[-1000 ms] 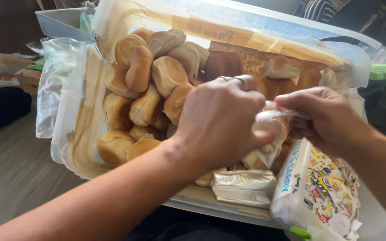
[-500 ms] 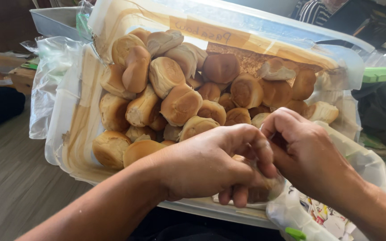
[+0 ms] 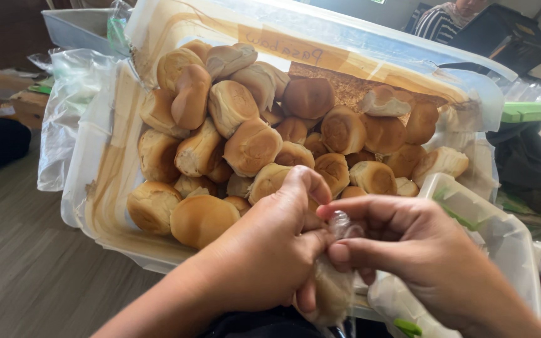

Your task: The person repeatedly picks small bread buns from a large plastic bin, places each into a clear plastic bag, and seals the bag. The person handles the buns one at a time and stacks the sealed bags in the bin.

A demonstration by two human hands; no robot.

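Note:
A large clear plastic tub (image 3: 104,188) lined with paper holds a heap of several golden bread rolls (image 3: 252,147). In front of its near edge my left hand (image 3: 264,253) and my right hand (image 3: 402,247) meet around a small clear plastic bag (image 3: 336,288) with a roll inside. My left hand grips the bag's body from the left. The fingers of my right hand pinch the bag's twisted neck at the top. The bag hangs below both hands, partly hidden by them.
A smaller clear plastic container (image 3: 489,231) sits at the right under my right arm. Loose clear plastic bags (image 3: 70,106) lie left of the tub. A green lid (image 3: 527,111) and dark cloth lie at the far right. Another person (image 3: 446,19) sits beyond the tub.
Both hands have dropped toward the tub's near edge, uncovering the rolls. The printed packet at lower right has gone from view. The bag now hangs lower with its neck twisted.

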